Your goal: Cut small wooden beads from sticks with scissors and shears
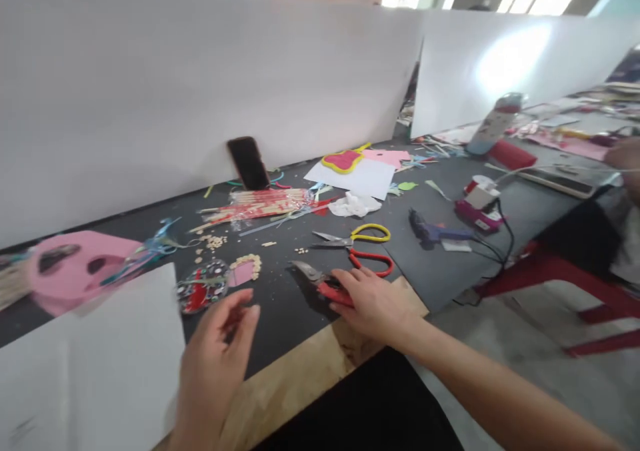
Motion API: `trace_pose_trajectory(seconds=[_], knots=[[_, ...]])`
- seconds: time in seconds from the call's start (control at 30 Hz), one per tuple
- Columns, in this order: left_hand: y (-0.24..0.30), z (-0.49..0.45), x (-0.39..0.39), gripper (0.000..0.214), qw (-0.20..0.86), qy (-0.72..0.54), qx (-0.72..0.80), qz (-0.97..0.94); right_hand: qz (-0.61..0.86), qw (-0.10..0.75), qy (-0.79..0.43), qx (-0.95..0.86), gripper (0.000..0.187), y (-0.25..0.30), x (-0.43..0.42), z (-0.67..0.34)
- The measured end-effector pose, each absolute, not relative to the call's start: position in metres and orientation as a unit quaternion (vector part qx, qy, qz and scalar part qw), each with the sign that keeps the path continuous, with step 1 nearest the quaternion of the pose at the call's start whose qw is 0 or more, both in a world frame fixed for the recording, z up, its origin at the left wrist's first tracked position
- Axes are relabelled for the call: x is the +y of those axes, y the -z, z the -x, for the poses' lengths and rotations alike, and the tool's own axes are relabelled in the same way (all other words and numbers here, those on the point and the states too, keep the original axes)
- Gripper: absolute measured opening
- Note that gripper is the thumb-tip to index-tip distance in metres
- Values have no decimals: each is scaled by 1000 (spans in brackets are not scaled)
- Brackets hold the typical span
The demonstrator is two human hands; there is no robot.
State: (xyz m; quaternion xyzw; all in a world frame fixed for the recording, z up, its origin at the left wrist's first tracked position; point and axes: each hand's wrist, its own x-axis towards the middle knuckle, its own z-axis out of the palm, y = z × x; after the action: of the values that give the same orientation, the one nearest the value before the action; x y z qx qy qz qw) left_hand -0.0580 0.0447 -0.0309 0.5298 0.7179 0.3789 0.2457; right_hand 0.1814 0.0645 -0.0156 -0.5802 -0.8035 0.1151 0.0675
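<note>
My right hand lies over the lower handle of the red-handled scissors on the dark table, fingers curled onto the handle. The blades point left. My left hand hovers above the table's front edge with fingers loosely bent and apart, holding nothing I can see. Just beyond it lie a round, decorated craft piece and a small pink piece edged with beads. Yellow-handled scissors lie behind the red ones.
A white sheet covers the near left. Pink foam, a stick bundle, a phone leaning on the white divider, a glue gun with cables, and a red stool stand around. Another person's hand is at the far right.
</note>
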Motion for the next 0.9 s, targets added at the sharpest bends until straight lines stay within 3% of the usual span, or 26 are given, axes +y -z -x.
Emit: trace_pose_trajectory(seconds=[0.27,0.4,0.6,0.9], knots=[[34,108,28,27,5,-234,762,-604,571,132,-127,-800,41,22,63,-190],[30,127,31,26,-66,-138,775,-614,621,198,-148,-744,45,31,67,-204],[17,131,49,22,-49,-43,818,-571,617,261,-175,-721,47,51,65,-208],[24,125,75,27,3,-16,826,-563,601,244,-167,-742,48,56,63,-209]])
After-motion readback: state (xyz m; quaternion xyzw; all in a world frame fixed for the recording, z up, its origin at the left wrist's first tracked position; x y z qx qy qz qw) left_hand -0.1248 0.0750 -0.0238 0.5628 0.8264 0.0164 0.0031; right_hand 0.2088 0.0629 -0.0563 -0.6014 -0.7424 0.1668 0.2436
